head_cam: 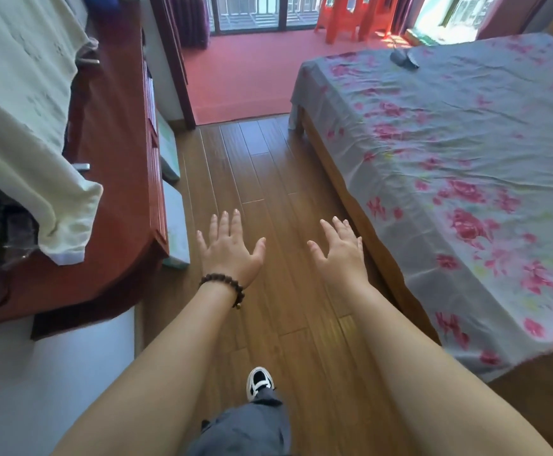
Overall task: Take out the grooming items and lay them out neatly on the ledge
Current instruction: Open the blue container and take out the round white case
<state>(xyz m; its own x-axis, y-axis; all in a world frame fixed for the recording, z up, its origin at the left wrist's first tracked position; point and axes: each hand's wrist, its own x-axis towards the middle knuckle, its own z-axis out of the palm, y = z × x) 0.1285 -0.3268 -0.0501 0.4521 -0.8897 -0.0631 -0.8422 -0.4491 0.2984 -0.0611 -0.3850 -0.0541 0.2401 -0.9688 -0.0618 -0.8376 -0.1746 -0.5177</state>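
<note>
At six o'clock, nearest my view, I see a grey trouser leg [248,426] and a black-and-white shoe [259,382] on the wooden floor [268,179]. Both bare forearms reach toward twelve. Left hand [228,250]: fingers straight and spread, palm down, holding nothing; dark bead bracelet [224,284] at the wrist. Right hand [341,250]: likewise spread flat, holding nothing. The two are well apart, over bare floor. At nine o'clock, a red-brown wooden cabinet [120,179] with a cream cloth [21,120] draped across its top. At three o'clock, a bed with a grey floral sheet [449,153]; a small dark object [404,58] lies near its far end. At twelve, red carpet [242,77], then orange plastic stools [350,18]. Grooming items and the ledge: I cannot tell where they are.
</note>
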